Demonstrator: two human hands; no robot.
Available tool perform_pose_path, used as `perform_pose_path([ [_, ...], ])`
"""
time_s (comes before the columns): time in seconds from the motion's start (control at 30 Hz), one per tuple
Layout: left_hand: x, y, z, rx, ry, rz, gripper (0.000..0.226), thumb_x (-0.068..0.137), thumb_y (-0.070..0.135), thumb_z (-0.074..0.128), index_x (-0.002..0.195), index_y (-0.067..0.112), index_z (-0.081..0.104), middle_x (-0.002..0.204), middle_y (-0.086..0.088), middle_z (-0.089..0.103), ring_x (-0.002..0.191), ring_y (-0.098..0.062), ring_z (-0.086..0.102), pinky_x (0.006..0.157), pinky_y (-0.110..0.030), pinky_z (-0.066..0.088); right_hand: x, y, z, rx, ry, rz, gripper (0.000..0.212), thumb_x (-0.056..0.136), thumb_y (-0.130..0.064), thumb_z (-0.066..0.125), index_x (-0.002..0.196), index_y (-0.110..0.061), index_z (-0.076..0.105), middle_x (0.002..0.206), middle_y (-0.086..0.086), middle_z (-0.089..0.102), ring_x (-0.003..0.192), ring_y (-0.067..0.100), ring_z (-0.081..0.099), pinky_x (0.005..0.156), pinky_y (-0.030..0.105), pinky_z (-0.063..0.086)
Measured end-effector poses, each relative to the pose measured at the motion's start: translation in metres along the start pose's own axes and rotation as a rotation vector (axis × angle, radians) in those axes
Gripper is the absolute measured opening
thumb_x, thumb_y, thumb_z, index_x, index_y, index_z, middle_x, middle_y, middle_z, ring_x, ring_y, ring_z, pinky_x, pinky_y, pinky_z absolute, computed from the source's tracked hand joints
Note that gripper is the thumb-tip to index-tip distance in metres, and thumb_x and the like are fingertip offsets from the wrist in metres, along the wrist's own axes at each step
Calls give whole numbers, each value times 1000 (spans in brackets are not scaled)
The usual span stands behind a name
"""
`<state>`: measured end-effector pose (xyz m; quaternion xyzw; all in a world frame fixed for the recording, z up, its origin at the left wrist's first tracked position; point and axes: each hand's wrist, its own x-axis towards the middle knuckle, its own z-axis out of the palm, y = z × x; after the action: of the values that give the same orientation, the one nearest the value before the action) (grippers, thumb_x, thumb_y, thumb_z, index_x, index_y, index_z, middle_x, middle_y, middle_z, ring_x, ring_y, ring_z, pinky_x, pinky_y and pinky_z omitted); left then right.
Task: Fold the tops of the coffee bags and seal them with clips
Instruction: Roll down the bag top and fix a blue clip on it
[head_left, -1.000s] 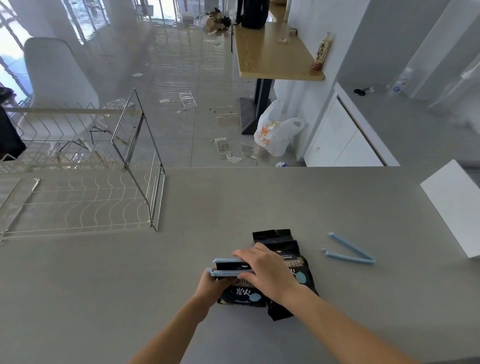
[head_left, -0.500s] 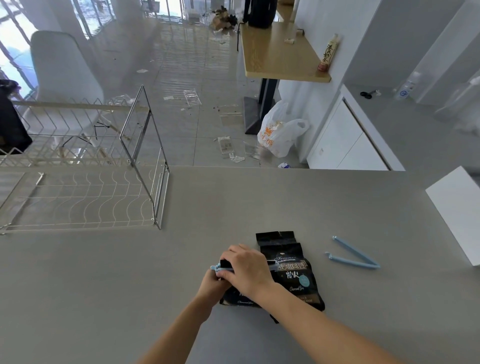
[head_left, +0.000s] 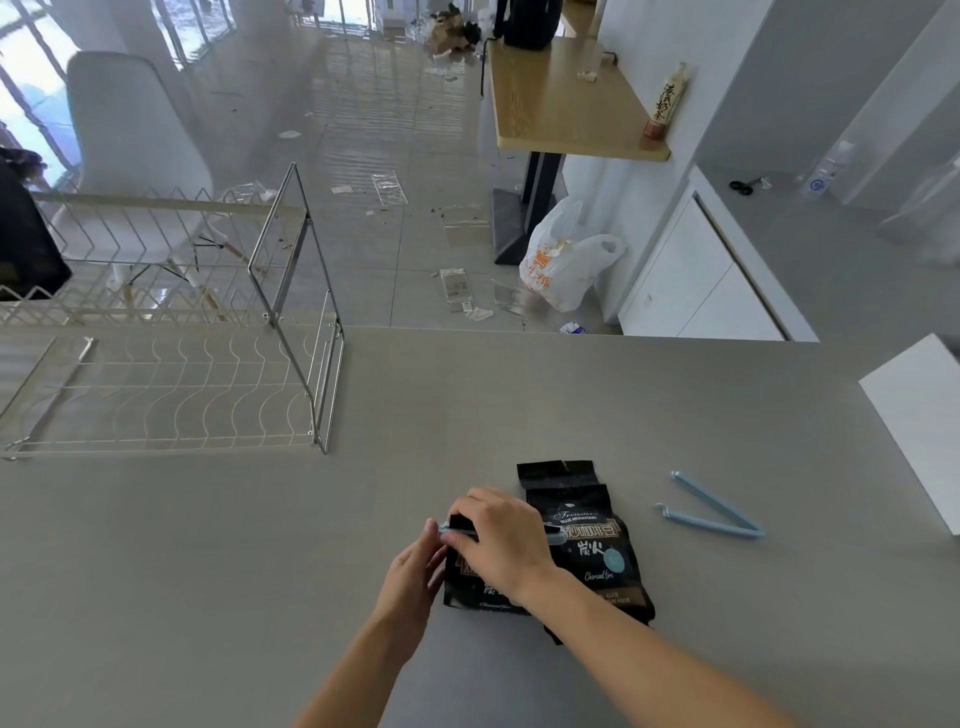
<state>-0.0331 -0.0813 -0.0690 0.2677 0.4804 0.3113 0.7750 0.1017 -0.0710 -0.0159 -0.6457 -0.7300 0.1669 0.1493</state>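
Two black coffee bags lie on the grey counter (head_left: 519, 405). The nearer, left bag (head_left: 467, 587) is mostly under my hands; the right bag (head_left: 592, 551) lies flat with its top unfolded toward the far side. A light blue clip (head_left: 553, 535) runs across the left bag's top. My right hand (head_left: 501, 540) presses down on that clip and the bag top. My left hand (head_left: 415, 571) pinches the clip's left end. A second blue clip (head_left: 711, 512) lies open in a V to the right, untouched.
A wire dish rack (head_left: 171, 384) stands at the counter's left. A white box (head_left: 919, 426) sits at the right edge. Beyond the counter are a littered tile floor, a white plastic bag (head_left: 566, 260) and a wooden table (head_left: 561, 93).
The blue clip was open at the left bag's top a second ago; my hands have pressed it together, and it now lies flat across the bag.
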Motion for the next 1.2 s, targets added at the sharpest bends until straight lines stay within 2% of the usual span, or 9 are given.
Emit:
perform_pose_path([
  [0.17, 1, -2, 4, -18, 27, -4, 48, 89, 47, 44, 112, 11, 67, 116, -1, 70, 114, -10, 58, 100, -29, 39, -2, 1, -1, 5, 6, -39, 25, 83, -45, 60, 95, -23, 65, 93, -7, 66, 91, 14, 56, 80, 30, 44],
  [0.3, 1, -2, 1, 1, 15, -11, 49, 79, 51, 50, 101, 13, 72, 110, 0, 73, 107, -8, 63, 91, -26, 42, -4, 1, -2, 14, 19, -64, 22, 83, -42, 63, 92, -23, 67, 90, -6, 67, 86, 14, 58, 83, 31, 43],
  [0.63, 0, -1, -8, 42, -48, -23, 44, 88, 45, 48, 111, 13, 68, 120, -5, 68, 116, -13, 59, 103, -33, 38, -4, 3, -9, 81, -50, -87, 22, 83, -42, 63, 92, -22, 67, 89, -5, 66, 84, 14, 58, 70, 27, 43],
  [0.7, 1, 3, -7, 54, -56, -34, 40, 84, 45, 53, 106, 17, 71, 114, -1, 71, 111, -10, 62, 97, -31, 41, -2, 4, -12, 111, -84, -86, 25, 84, -45, 61, 95, -23, 67, 90, -6, 67, 84, 12, 59, 67, 24, 42],
  [0.8, 3, 8, -7, 94, -38, -29, 35, 72, 50, 61, 90, 23, 75, 100, 6, 75, 100, -5, 66, 85, -28, 45, -5, 8, -18, 193, -68, -47, 23, 83, -47, 62, 94, -27, 66, 90, -10, 67, 84, 5, 58, 69, 25, 48],
  [0.93, 3, 7, -4, 183, -43, 18, 35, 79, 52, 61, 95, 23, 72, 101, 8, 73, 104, -6, 63, 90, -28, 44, -10, 12, -19, 186, -2, -19, 14, 81, -38, 68, 80, -25, 64, 83, -11, 62, 81, 4, 51, 68, 30, 50],
  [1.03, 1, 8, -2, 199, -28, 38, 32, 77, 53, 62, 92, 26, 72, 95, 12, 73, 101, -7, 63, 86, -27, 44, -12, 9, -19, 186, 17, -20, 14, 81, -35, 68, 77, -24, 62, 79, -11, 60, 76, 1, 46, 65, 28, 48],
  [1.2, -4, 11, -2, 238, -59, 75, 42, 76, 57, 56, 104, 27, 69, 104, 9, 72, 104, -5, 62, 88, -27, 43, -15, 8, -17, 192, 50, -23, 11, 81, -31, 69, 77, -23, 63, 79, -10, 62, 76, -2, 43, 63, 22, 42],
])
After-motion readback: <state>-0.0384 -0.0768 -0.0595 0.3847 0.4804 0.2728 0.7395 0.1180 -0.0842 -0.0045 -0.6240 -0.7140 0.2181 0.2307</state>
